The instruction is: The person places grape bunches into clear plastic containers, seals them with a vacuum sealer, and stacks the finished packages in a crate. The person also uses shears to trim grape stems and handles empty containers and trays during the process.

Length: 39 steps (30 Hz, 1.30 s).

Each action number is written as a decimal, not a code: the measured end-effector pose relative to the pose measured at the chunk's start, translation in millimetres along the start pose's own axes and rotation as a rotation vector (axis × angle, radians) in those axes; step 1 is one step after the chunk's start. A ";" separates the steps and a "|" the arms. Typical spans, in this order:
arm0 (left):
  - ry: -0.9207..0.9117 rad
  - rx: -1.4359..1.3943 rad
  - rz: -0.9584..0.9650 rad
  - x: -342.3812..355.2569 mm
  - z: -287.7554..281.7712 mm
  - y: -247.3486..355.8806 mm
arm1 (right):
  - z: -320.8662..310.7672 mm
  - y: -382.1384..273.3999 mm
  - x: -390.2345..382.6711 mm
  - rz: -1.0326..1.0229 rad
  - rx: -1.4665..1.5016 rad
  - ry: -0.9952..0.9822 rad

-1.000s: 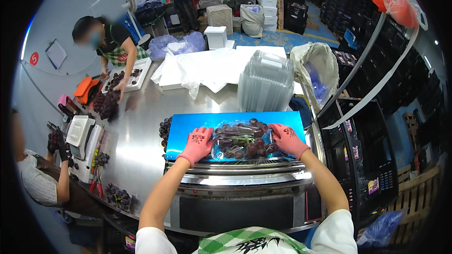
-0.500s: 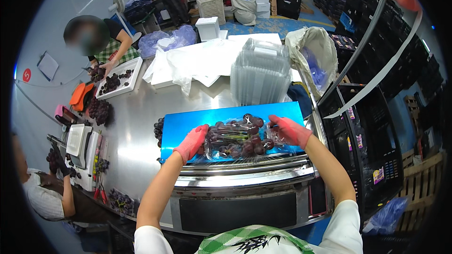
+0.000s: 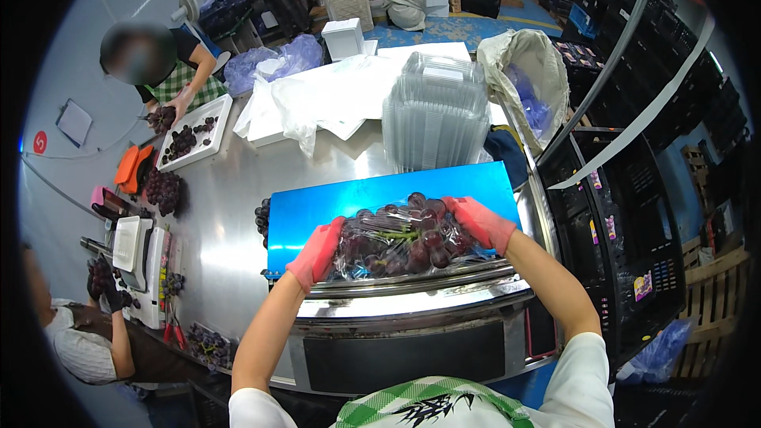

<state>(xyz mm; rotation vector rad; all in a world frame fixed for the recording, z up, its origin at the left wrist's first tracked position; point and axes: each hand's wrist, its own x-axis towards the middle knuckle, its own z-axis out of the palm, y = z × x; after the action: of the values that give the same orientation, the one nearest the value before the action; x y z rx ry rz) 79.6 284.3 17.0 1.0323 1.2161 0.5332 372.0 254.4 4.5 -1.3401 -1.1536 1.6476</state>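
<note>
A bunch of dark red grapes (image 3: 420, 239) lies in front of me under shiny clear plastic film, with green stems showing through its middle. My left hand (image 3: 319, 252), in a pink glove, is closed on the pack's left end. Gripping the right end is my right hand (image 3: 480, 222), gloved the same way. Whether a tray sits beneath the grapes I cannot tell. Behind and under the pack is a bright blue panel (image 3: 317, 204), and a metal bar (image 3: 396, 295) of the wrapping station runs along its near side.
Stacked clear plastic clamshell boxes (image 3: 436, 119) stand behind the panel, beside white sheets (image 3: 317, 103). On the left, two co-workers handle grapes near a white tray (image 3: 198, 150) and a scale (image 3: 133, 250). Black crates (image 3: 634, 230) and an open sack (image 3: 507, 55) are at right.
My right hand has moved slightly left and closed in on the pack's right end. The film now lies closer round the grapes. My left hand has shifted a little left and down.
</note>
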 end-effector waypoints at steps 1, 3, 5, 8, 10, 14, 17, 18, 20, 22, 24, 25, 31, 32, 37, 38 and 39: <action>0.003 -0.006 -0.009 -5.8 0.5 -0.8 | 1.4 -0.4 -5.0 -0.011 -0.039 -0.007; 0.011 -0.018 -0.025 -19.6 1.2 -1.6 | 6.9 -7.9 -19.5 0.031 -0.065 -0.002; 0.050 0.063 -0.012 -40.1 3.1 -5.8 | 16.5 -15.4 -37.0 0.142 -0.038 0.016; 0.088 0.048 -0.026 -72.5 17.2 -8.6 | 23.0 -5.2 -60.0 -0.050 -0.339 0.054; 0.137 -0.190 -0.100 -96.3 27.6 -16.9 | 30.9 0.7 -81.2 -0.183 -0.512 0.076; 0.200 0.339 0.101 -146.6 15.8 -78.2 | 58.6 28.6 -129.0 -0.186 -0.282 0.102; 0.178 0.545 0.122 -172.1 27.9 -101.3 | 70.4 65.8 -161.4 -0.067 -0.211 0.072; 0.208 0.477 0.162 -176.0 31.5 -115.2 | 74.4 73.1 -166.3 -0.080 -0.203 0.085; 0.310 0.553 0.347 -173.2 27.9 -168.2 | 84.8 82.9 -174.9 -0.111 -0.184 0.111; 0.276 0.564 0.317 -169.4 31.4 -176.5 | 86.6 106.0 -176.1 -0.131 -0.241 0.130; 0.243 0.647 0.382 -160.6 31.0 -181.3 | 93.3 119.9 -179.0 -0.087 -0.369 0.174; 0.248 0.650 0.380 -155.8 30.2 -184.3 | 93.7 126.3 -177.9 -0.079 -0.405 0.211; 0.208 0.574 0.356 -152.8 25.6 -178.4 | 87.3 135.9 -174.9 0.011 -0.223 0.214; 0.218 0.626 0.423 -149.4 19.8 -189.2 | 81.6 138.6 -175.8 -0.010 -0.025 0.203; 0.093 -0.376 0.140 -189.0 18.5 -163.3 | 62.6 102.9 -219.5 -0.246 0.362 0.421; 0.139 -0.406 0.245 -192.6 12.3 -171.6 | 57.1 100.3 -231.1 -0.236 0.368 0.503; 0.191 -0.439 0.360 -198.8 -0.1 -181.4 | 53.5 97.0 -243.5 -0.250 0.367 0.503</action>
<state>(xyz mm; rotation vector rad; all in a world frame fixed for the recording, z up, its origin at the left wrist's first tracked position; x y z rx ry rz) -13.9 38.5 -40.0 0.8345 1.0145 1.1469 372.1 -13.1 1.0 -1.2163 -0.6509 1.1766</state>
